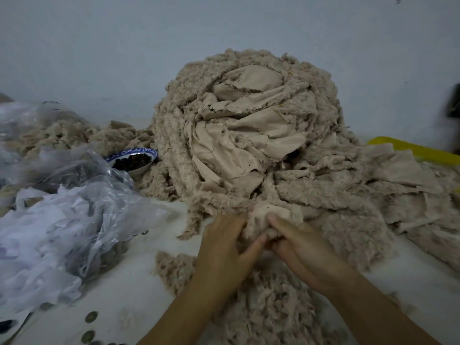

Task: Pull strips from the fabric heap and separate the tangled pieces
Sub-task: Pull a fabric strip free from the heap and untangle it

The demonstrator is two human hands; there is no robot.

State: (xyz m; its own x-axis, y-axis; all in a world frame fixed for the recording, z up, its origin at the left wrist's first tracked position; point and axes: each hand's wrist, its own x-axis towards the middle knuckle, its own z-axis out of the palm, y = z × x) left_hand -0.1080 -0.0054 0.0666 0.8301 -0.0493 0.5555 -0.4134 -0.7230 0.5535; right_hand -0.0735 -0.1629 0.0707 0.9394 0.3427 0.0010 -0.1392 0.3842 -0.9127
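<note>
A tall heap of beige fleecy fabric strips (249,125) rises against the pale wall, smooth backing showing in its middle. At its foot lies a bunched beige piece (263,217). My left hand (224,247) grips that piece from the left, the thumb pressed against it. From the right, my right hand (303,247) holds the same piece, fingers curled over its top. Both hands meet at the bunch. A loose pile of separated fluffy strips (263,307) lies on the white surface under my forearms.
Crumpled clear plastic bags (62,215) fill the left side. A blue-rimmed bowl (133,160) of dark bits stands behind them. More beige scraps (423,195) spread to the right, with a yellow object (418,150) beyond. Small round coins (90,317) lie at the near left.
</note>
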